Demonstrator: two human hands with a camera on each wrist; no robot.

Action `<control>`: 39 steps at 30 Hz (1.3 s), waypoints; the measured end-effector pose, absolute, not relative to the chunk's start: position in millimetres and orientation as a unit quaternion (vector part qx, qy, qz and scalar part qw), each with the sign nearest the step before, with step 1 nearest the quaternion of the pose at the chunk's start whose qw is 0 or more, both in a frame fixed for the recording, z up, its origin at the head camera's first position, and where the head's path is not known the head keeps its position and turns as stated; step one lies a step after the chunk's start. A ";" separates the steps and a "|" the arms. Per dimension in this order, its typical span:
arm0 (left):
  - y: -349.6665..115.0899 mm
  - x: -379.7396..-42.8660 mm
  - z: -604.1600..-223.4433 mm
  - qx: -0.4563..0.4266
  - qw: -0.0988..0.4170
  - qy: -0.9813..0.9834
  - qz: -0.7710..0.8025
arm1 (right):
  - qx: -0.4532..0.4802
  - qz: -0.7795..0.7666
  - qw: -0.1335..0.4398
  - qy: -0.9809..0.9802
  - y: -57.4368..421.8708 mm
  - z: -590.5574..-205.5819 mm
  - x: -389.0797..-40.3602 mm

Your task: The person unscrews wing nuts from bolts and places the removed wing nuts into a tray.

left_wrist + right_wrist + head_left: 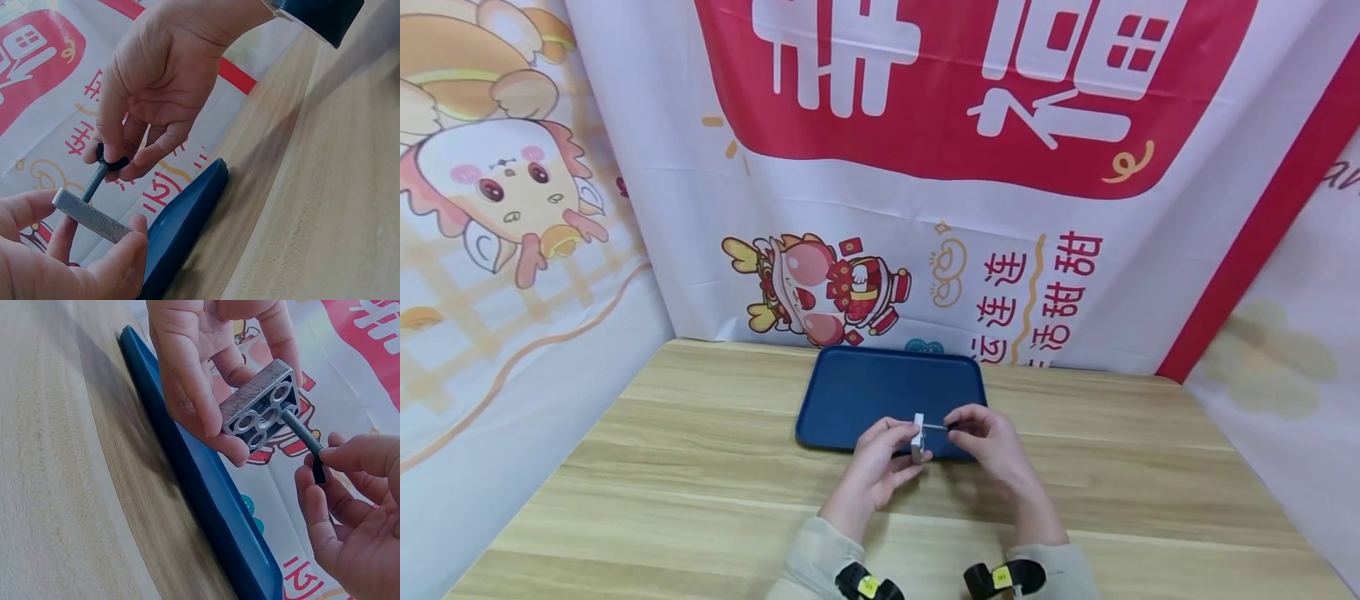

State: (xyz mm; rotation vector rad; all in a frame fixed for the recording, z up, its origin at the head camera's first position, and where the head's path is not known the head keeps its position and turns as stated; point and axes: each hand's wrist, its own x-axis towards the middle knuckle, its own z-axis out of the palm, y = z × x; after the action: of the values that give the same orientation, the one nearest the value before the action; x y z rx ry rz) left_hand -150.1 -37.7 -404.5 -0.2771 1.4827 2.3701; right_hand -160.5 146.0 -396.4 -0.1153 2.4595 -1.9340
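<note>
A square grey metal block (259, 406) with several round holes is held by its edges between the thumb and fingers of my left hand (880, 468). My right hand (997, 446) pinches the black winged head (111, 159) of a thumb screw (303, 432). Its threaded shank points at the holed face of the block, and the tip meets that face near the middle hole. How far the tip sits in the hole, if at all, I cannot tell. Both hands are raised over the near edge of a dark blue tray (887, 387).
The tray lies on a wood-grain table (700, 467), close to its back edge. Behind the table hangs a printed white and red cloth (940, 208), with more printed cloth at the left and right sides. Each sleeve carries a black strap near the wrist.
</note>
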 end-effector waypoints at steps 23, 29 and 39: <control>-39.1 -150.3 -405.6 -0.098 0.162 0.515 0.836 | -0.069 -0.626 0.012 0.776 147.2 -401.3 -162.7; -38.8 -149.9 -404.8 -0.099 0.160 0.515 0.837 | -0.055 -0.641 0.031 0.765 151.8 -400.9 -162.7; -39.2 -149.5 -404.3 -0.102 0.155 0.514 0.838 | 0.042 -0.673 0.038 0.737 151.7 -393.4 -160.4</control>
State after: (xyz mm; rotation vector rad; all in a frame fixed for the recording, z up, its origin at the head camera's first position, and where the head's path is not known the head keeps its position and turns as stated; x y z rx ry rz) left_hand -149.5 -39.2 -404.3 -0.2909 1.4725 2.4008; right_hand -160.4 151.7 -393.4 0.1274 2.2619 -2.0642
